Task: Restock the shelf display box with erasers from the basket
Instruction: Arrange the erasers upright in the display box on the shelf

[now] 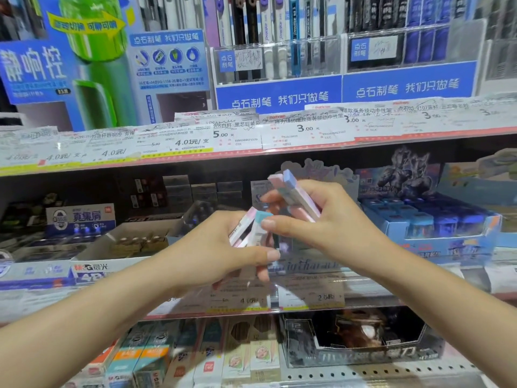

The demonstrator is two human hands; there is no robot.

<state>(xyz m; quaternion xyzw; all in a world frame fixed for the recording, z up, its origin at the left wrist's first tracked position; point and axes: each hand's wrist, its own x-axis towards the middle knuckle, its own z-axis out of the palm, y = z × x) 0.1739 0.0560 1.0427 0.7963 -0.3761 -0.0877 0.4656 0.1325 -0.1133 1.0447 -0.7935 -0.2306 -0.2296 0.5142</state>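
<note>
Two bare forearms reach in from the lower corners and meet in front of the middle shelf. The left hand (221, 245) is curled round a small bundle of erasers (250, 229), pink, white and pale teal sticks that poke up and to the right out of the fist, with the thumb lying across below them. The right hand (321, 219) sits just above and to the right, its fingers pinched on a second bundle of erasers (296, 196), pink and blue, which slant up to the left past the fingertips. The right thumb tip touches the teal end of the left hand's bundle, so the two hands are touching each other there.

Directly behind the hands stands the display box (316, 172) with a pale purple decorated back card; its interior is mostly hidden by the hands, so how full it is cannot be told. To its right is a blue box of sharpeners (436, 219) or similar small blue items, and to its left an open white carton (126, 242). Price tags (243, 135) run along the shelf edge above, under racks of pens (279, 37). Below the hands, the lower shelf holds packs of pencils (246, 351) and a dark box (361, 337). The basket is out of view.
</note>
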